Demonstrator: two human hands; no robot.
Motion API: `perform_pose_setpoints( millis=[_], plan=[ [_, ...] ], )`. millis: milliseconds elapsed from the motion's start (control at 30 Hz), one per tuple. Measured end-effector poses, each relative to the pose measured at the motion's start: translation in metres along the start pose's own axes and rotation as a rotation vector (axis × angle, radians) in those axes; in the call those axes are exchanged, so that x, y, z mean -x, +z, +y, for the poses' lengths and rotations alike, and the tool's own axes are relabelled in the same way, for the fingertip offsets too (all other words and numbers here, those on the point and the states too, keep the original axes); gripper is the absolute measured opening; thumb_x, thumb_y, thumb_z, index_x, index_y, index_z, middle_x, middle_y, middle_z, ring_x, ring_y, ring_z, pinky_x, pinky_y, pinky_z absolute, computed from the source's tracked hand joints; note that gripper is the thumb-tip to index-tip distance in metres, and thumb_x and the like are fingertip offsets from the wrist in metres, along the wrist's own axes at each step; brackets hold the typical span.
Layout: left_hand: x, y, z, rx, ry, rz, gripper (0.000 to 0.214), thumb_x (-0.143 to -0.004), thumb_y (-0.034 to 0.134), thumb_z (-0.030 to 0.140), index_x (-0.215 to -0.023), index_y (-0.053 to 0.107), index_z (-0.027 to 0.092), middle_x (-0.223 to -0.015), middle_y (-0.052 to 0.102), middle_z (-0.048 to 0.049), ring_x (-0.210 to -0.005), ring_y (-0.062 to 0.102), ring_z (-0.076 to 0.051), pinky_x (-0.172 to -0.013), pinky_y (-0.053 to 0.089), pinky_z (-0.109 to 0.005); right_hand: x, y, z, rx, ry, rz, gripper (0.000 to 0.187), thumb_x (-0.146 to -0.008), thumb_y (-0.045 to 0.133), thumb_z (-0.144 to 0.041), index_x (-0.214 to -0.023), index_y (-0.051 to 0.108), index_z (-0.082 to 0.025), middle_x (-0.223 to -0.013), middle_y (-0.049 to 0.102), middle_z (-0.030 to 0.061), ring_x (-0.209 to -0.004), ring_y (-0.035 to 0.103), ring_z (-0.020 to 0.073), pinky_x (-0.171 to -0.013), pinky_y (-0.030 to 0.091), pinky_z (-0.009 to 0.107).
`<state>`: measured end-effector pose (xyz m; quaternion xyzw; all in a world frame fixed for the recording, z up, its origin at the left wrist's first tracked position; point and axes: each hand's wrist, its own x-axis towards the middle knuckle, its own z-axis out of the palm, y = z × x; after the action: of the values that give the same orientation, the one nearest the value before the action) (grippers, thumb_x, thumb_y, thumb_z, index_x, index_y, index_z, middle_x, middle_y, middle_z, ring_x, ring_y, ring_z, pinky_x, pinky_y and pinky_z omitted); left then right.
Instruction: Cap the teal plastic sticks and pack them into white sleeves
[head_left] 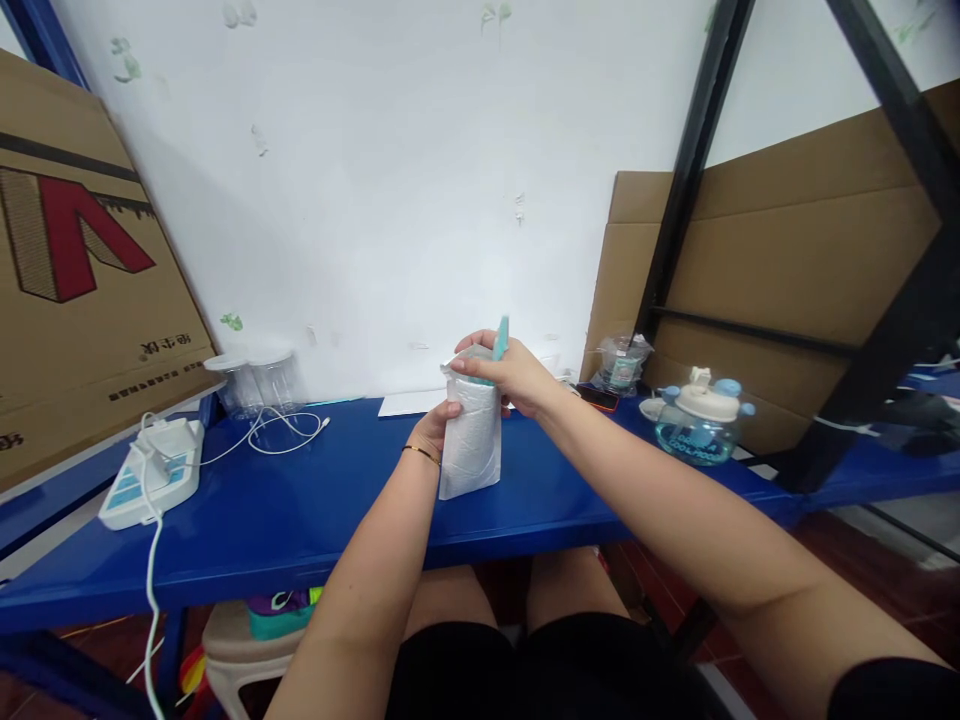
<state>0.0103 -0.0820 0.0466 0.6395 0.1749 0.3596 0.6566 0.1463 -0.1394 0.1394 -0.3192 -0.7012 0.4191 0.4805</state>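
Note:
A whitish padded pouch [472, 440] is held upright above the front part of the blue table. My left hand [436, 424] grips its left side, thumb on the front face and fingers behind it. At the pouch's top edge, my right hand [510, 372] is closed around a teal strip-like thing [501, 340], whose upper end sticks up past the fingers. Some teal also shows below the right fingers at the pouch's mouth. How far the teal thing reaches into the pouch is hidden.
On the blue table [360, 500] are a white power strip [161, 475] with cables, clear plastic cups [259, 385], white paper [409, 403], a dark phone-like object [598, 397], a wrapped cup [622, 365] and a blue-tinted bottle [697, 425]. Cardboard [82, 270] stands left.

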Motion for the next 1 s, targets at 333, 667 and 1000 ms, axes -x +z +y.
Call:
perform_pose_setpoints(
  millis=[333,667,1000],
  plan=[
    [0.022,-0.021,-0.002,0.038,-0.012,-0.009,0.088,-0.042,0.078,0.050,-0.117,0.053,0.011,-0.112,0.061,-0.0169,-0.104,0.056,-0.034,-0.084,0.045,-0.040,-0.012,-0.020,0.002,0.061,-0.169,0.071,0.027,-0.074,0.061,-0.038,-0.088,0.062,-0.016,-0.085,0.062,0.0020,-0.073,0.054,0.0111,-0.068,0.044,0.025],
    [0.017,-0.027,-0.008,0.193,-0.069,0.053,0.050,-0.063,0.073,0.037,-0.104,0.054,0.015,-0.078,0.064,-0.0043,-0.063,0.059,-0.012,-0.061,0.048,-0.024,-0.008,-0.070,-0.003,0.261,-0.276,-0.023,0.039,-0.075,0.060,-0.043,-0.105,0.063,-0.018,-0.104,0.063,0.0074,-0.088,0.058,0.0171,-0.077,0.047,0.034],
    [-0.066,-0.029,0.019,0.075,-0.209,-0.214,0.048,-0.074,0.065,0.037,-0.113,0.052,0.013,-0.077,0.062,-0.0049,-0.056,0.055,-0.008,-0.050,0.043,-0.020,0.005,-0.137,-0.008,1.063,-0.299,-0.175,0.027,-0.082,0.052,-0.029,-0.104,0.065,-0.022,-0.079,0.070,0.0023,-0.065,0.061,0.0134,-0.062,0.044,0.025]
  ],
)
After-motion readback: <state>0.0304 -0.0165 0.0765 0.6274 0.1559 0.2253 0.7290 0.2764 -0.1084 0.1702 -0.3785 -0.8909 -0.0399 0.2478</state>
